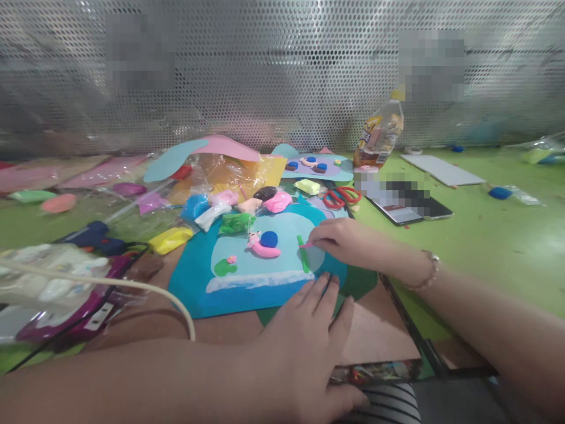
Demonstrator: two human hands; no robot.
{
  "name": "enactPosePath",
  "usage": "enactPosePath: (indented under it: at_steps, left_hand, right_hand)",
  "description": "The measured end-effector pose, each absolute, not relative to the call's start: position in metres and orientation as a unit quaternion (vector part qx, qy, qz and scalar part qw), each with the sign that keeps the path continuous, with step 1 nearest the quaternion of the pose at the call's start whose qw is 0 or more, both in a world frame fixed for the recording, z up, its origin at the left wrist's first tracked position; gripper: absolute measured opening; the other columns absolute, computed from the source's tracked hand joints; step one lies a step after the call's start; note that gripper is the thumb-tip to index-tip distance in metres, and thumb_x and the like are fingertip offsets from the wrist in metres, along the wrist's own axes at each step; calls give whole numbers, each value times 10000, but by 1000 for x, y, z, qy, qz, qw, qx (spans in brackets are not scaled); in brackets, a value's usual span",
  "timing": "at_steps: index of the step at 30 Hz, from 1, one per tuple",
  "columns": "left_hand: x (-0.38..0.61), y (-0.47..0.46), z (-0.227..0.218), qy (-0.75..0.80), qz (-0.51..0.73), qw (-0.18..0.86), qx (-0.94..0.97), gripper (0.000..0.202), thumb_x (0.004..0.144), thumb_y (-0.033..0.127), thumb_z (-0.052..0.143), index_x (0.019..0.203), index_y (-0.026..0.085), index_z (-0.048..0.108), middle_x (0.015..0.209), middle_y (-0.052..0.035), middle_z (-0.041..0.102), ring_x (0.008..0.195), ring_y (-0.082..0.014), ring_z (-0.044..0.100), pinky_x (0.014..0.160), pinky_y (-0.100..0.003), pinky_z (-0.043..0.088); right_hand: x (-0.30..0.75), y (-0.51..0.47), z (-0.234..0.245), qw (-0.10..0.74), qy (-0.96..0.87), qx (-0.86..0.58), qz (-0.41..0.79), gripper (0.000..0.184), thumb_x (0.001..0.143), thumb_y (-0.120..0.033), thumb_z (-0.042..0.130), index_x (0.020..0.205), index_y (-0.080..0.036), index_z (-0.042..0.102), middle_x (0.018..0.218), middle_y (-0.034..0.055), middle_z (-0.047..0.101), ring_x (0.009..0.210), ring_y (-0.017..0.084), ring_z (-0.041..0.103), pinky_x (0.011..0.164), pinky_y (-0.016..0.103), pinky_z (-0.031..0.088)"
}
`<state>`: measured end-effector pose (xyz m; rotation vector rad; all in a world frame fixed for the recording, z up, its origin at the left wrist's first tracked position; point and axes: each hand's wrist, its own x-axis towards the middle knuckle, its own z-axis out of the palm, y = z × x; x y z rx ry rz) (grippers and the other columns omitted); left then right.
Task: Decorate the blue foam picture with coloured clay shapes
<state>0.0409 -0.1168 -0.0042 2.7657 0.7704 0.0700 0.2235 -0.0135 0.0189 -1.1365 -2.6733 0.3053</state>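
A blue felt picture (198,282) lies in front of me, with a light blue panel, a pink clay snail with a dark blue shell (265,243), a green leaf with a pink flower (226,266) and a white clay strip along the bottom. My right hand (344,240) pinches a small pink tool at the top of a green clay stem (303,254) on the panel. My left hand (304,347) lies flat, fingers spread, on the picture's lower right edge.
Bags of coloured clay (229,206), red scissors (341,196), a second clay picture (318,168), a plastic bottle (379,135), a phone (408,203), a blue glue gun (95,235) and a power strip with cable (48,282) crowd the green table (494,235). A perforated metal screen stands behind.
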Motion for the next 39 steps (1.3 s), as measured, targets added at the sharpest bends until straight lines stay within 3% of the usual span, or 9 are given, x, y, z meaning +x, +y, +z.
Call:
enactPosePath:
  at_steps: [24,39]
  left_hand:
    - [42,-116,-3,265,-4,119,957,876,836,684,321,1454,90,146,1507,-230,9,1382,-375,32,1104,-506,128]
    - [41,-116,-4,262,11,133,956,876,835,683,327,1453,88,149,1493,-259,8,1381,-370,23,1102,-517,129]
  right_hand:
    - [224,-12,18,119,-905,-391,115,234,869,-149,438,915,-189,664,879,49,665,813,164,588,728,270,426]
    - [225,-12,17,115,-907,-388,115,232,867,-152,433,917,-194,656,893,45,661,817,167,585,722,266,415]
